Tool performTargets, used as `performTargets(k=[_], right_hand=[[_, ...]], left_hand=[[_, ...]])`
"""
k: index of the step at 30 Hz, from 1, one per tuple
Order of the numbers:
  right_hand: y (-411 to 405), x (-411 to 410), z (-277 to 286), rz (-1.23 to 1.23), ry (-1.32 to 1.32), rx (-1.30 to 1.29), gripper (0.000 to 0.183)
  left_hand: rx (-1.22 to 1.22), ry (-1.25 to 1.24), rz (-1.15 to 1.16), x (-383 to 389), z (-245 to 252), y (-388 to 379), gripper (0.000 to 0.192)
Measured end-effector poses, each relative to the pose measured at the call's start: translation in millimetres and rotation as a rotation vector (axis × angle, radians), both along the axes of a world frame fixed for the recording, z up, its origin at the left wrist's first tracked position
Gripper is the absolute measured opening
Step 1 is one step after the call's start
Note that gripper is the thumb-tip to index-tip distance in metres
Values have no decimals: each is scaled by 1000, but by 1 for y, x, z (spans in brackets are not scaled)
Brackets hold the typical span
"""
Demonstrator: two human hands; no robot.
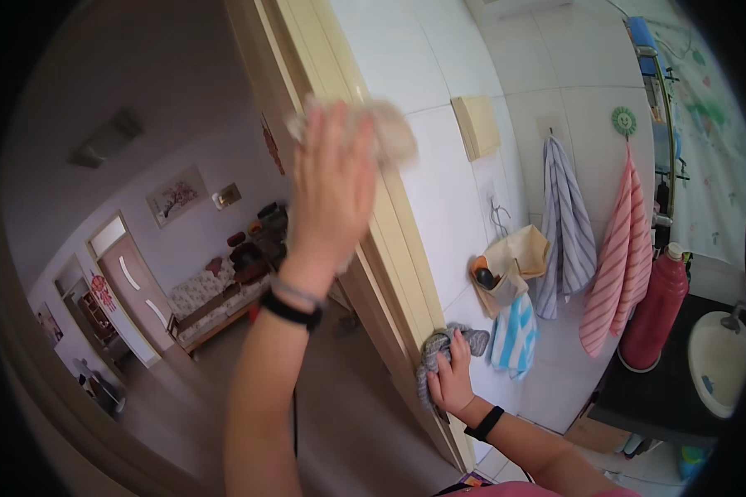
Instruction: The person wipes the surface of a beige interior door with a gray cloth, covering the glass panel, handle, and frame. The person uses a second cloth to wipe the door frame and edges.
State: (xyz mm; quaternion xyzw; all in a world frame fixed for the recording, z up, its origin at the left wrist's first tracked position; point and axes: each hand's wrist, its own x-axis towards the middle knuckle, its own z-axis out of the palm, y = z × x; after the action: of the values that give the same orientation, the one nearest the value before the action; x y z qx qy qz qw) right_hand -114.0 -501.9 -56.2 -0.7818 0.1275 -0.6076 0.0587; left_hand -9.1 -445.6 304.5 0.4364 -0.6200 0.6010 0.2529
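My left hand is raised high and presses a beige cloth against the cream door frame. Its fingers point upward and the cloth bulges out on their right; both look blurred. Lower down, my right hand holds a bunched grey knitted cloth against the same frame. Part of that cloth wraps round the frame's edge, and the palm hides some of it. A dark band circles each wrist.
Right of the frame, a tiled wall bears a switch plate, a hanging holder, a blue-striped cloth, a grey striped towel and a pink towel. A red thermos flask stands by a washbasin. A sofa is beyond the doorway.
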Motion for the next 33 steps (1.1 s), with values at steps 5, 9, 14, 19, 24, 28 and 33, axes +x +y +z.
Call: performTargets(k=[5, 9, 14, 19, 24, 28, 33], right_hand=[[4, -2, -5, -34, 17, 16, 48], [5, -2, 0, -35, 5, 10, 47], [12, 1, 3, -38, 50, 74, 47], [14, 6, -7, -53, 84, 105, 48], [13, 3, -20, -105, 111, 152, 53], [18, 2, -27, -128, 152, 280, 55], [29, 11, -48, -126, 72, 282, 51]], left_hand=[[-29, 407, -249, 8, -67, -22, 57], [176, 432, -271, 25, -251, -15, 65], [288, 773, -383, 43, -328, -14, 59], [38, 691, -271, 121, -205, -67, 50], [31, 875, -390, 89, -228, -50, 49], [214, 1237, -421, 70, -410, -35, 50], [383, 1604, -440, 67, -536, -22, 49]])
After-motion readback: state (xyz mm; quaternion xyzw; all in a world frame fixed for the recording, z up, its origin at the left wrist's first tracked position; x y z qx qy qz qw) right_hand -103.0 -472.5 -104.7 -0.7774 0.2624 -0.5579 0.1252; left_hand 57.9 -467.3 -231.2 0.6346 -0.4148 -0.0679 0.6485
